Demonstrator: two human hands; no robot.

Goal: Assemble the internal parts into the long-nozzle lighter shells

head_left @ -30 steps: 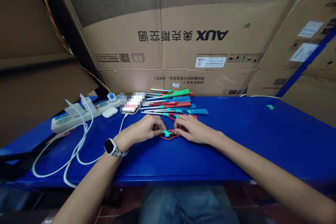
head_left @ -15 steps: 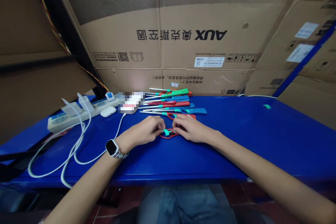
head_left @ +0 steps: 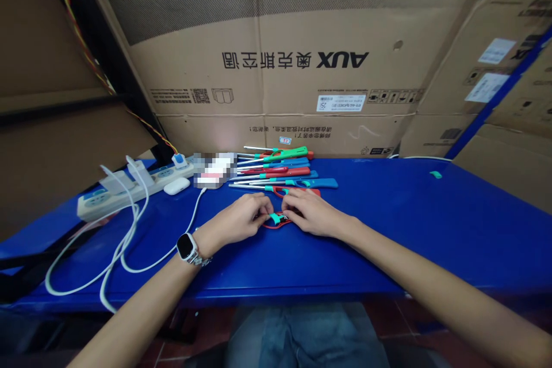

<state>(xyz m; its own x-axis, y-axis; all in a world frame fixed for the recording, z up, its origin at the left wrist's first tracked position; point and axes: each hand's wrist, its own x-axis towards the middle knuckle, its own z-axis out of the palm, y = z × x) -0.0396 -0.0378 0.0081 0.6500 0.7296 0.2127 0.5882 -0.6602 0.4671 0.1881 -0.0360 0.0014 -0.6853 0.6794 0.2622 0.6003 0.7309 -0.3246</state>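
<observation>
A small teal piece [head_left: 275, 218], shaped like a lighter trigger, sits at the opened red lighter casing [head_left: 271, 226] on the blue table. My left hand [head_left: 249, 215] comes in from the left, with thumb and index finger pinched on the teal piece's edge. Across from it, my right hand [head_left: 311, 213] has its fingers bent and closed around the casing's right part, covering most of it. Dark and metallic inner parts show between the hands. Just behind lie several long-nosed gas lighters [head_left: 287, 172] in red, blue and green.
At the left stand a white power strip [head_left: 142, 184], white cables [head_left: 133, 224], an earbud case [head_left: 176, 185] and a blurred phone [head_left: 215, 170]. A loose teal piece [head_left: 435, 175] lies at the far right. Cardboard [head_left: 293, 23] walls the back of the blue table [head_left: 388, 213].
The view has shifted slightly. Between my fingers the teal piece has moved a little and tilted more; both hands stay at the casing.
</observation>
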